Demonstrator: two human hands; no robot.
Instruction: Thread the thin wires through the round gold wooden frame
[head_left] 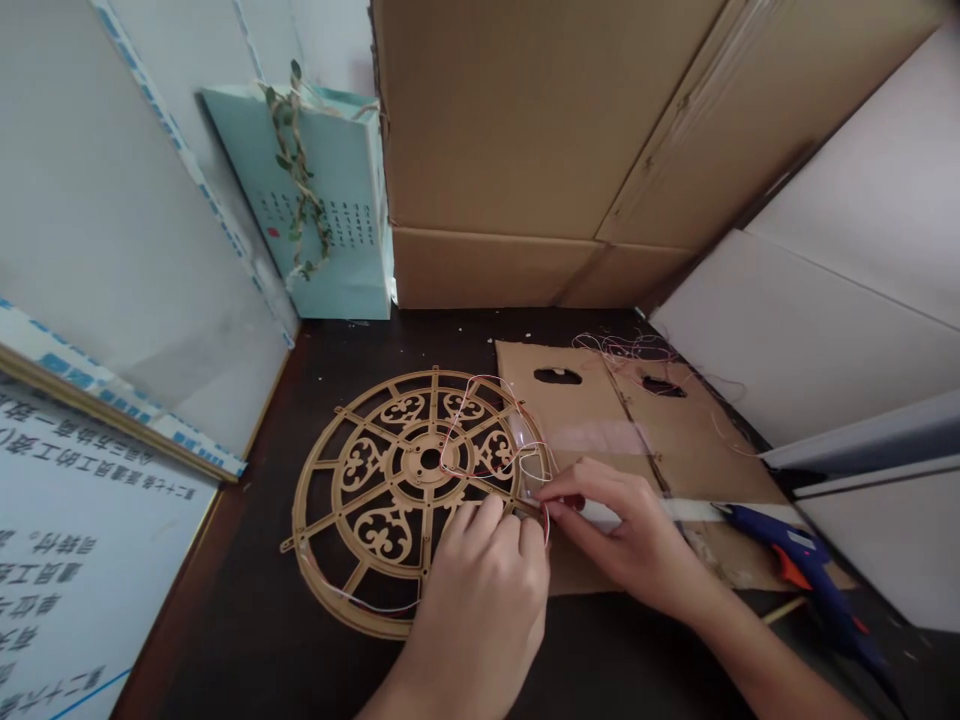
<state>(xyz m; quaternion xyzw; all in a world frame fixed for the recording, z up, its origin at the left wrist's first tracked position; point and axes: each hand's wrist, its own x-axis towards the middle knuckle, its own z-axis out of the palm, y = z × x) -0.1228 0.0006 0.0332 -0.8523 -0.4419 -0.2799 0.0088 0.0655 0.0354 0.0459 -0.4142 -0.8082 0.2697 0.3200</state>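
Note:
A round gold fretwork wheel (pixel 420 500) of laser-cut wood or plastic lies flat on the dark tabletop (pixel 247 620). Thin red and white wires (pixel 480 430) loop across its right half. A clear curved plastic strip (pixel 529 450) follows the wheel's right rim. My left hand (pixel 480 590) presses its fingertips on the lower right of the wheel. My right hand (pixel 615 530) comes in from the right and pinches the rim and a wire between thumb and forefinger. The pinched spot is partly hidden by my fingers.
A cardboard sheet (pixel 637 440) with two holes and a tangle of thin wires lies right of the wheel. A blue and orange glue gun (pixel 802 570) rests at its lower right. Cardboard (pixel 525 130), white boards and a teal paper bag (pixel 315 200) stand behind.

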